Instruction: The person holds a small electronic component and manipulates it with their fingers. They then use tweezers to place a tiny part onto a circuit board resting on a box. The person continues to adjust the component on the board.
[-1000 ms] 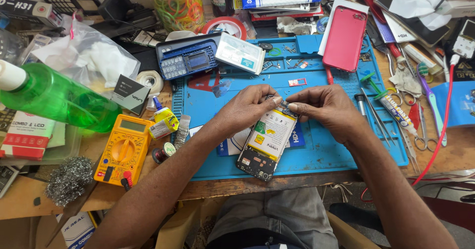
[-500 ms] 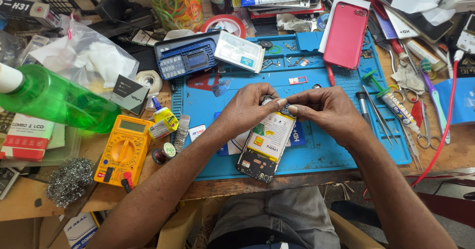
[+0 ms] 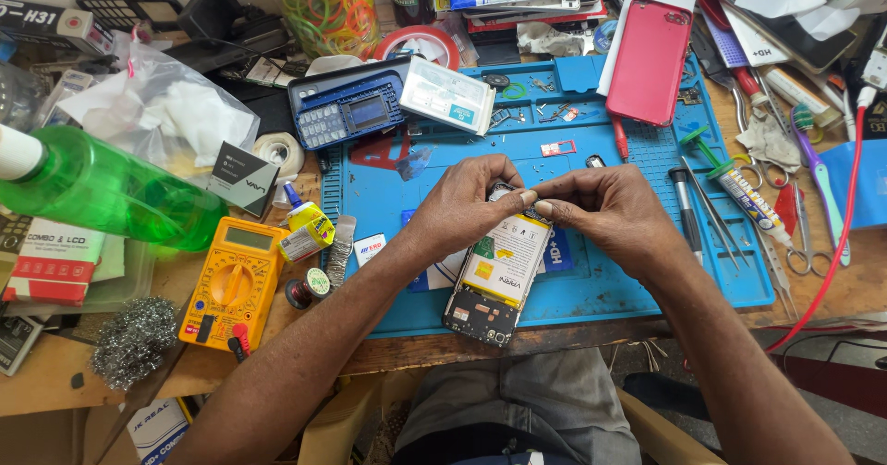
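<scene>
Blue repair mat (image 3: 637, 280) on cluttered wooden bench (image 3: 55, 391), left hand (image 3: 462, 208) and right hand (image 3: 610, 211) both pinching opened phone (image 3: 499, 275); yellow multimeter (image 3: 236, 285) nearby

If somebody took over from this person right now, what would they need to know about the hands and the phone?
Left hand: grips the far end of the opened phone, thumb tip at its top edge.
Right hand: pinches at the same end, fingertips meeting the left thumb.
Phone: back cover off, battery showing, lying on the blue mat, near end over the desk edge.
Done: back removed.
Left: whatever is being worked at the top end; it is hidden by the fingers.
</scene>
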